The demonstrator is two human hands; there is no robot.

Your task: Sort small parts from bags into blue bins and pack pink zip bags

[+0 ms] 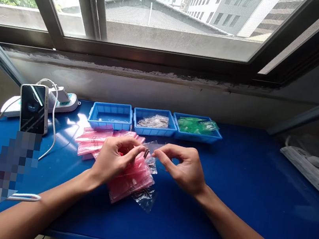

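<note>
My left hand is closed in a pinch on a small brownish metal piece, too small to name exactly. Just to its right, my right hand also has thumb and fingertip pressed together; what they hold, if anything, I cannot make out. The fingertips of both hands are close but apart. Below my left hand lie pink plastic bags, spread in an overlapping pile. Small clear plastic bags with dark bits in them stick out from the pile's right side.
Three blue bins stand along the back: one with a few thin pieces, one with many silvery pieces, one with green bags. At left are a phone, a white cable and a power strip.
</note>
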